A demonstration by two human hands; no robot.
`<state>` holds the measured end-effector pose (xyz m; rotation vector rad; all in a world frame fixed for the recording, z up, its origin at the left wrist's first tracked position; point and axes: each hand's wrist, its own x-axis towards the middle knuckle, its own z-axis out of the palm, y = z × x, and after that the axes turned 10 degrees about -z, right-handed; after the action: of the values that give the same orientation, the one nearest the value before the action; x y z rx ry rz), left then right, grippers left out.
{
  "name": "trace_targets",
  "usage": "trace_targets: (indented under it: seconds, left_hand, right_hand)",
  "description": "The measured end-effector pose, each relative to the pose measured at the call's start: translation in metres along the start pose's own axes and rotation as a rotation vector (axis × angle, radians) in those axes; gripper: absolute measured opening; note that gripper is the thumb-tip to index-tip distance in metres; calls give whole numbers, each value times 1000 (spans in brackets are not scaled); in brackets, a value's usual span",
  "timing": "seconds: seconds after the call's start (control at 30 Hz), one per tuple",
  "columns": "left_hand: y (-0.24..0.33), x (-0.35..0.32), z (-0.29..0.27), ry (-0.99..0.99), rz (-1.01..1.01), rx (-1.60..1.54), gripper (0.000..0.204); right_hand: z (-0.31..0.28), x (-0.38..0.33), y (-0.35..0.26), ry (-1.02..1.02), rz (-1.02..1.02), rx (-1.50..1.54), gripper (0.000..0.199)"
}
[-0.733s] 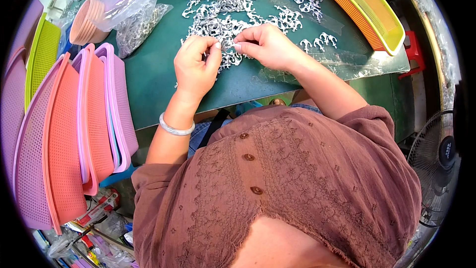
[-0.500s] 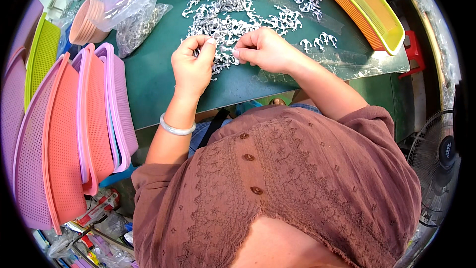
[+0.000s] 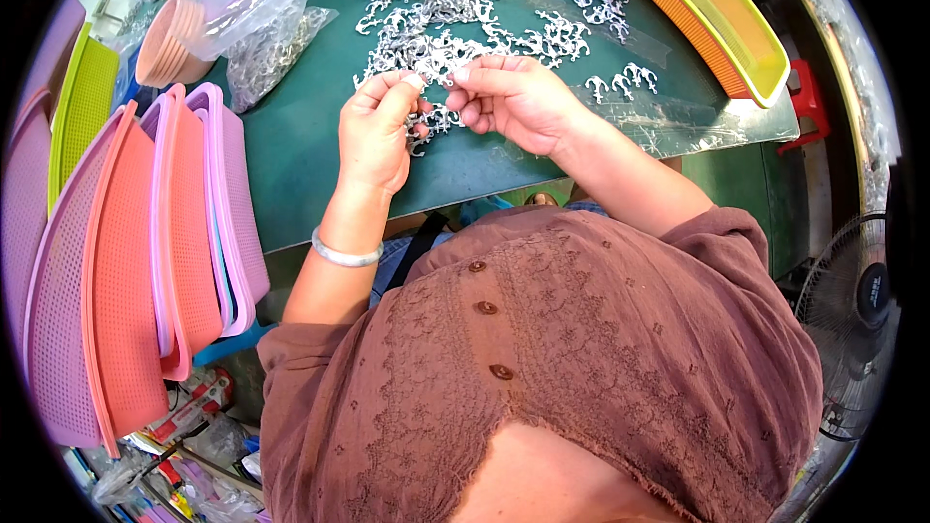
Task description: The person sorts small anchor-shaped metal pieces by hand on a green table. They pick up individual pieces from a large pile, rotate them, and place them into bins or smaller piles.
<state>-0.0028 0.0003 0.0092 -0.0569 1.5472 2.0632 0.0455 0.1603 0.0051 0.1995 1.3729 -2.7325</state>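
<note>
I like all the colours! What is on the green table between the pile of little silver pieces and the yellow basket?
In the head view, between the silver pieces and the yellow basket lie a clear plastic sheet and a few stray silver bits.

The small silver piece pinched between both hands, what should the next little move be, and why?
Probably pull the hands apart to snap the small silver piece free. The left hand and right hand both pinch it just above the pile of silver parts on the green table.

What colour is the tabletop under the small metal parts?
Dark green tabletop, clearest in the head view.
</note>
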Motion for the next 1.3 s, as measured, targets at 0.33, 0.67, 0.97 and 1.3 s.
trace_targets:
  seconds: [0.33, 0.67, 0.97, 1.3]
  left_hand:
    - [-7, -5, 4, -38, 32, 39, 14]
    - [-9, 3, 2, -150, -159, -234, 18]
    - [-9, 5, -7, -235, -269, -373, 17]
    - [5, 2, -4, -208, -168, -186, 20]
  right_hand:
    - [3, 2, 10, 78, -177, 54, 8]
    - [5, -2, 12, 1, -291, -188, 9]
    - [5, -5, 8, -9, -154, -52, 12]
    - [1, -4, 9, -19, -141, -241, 11]
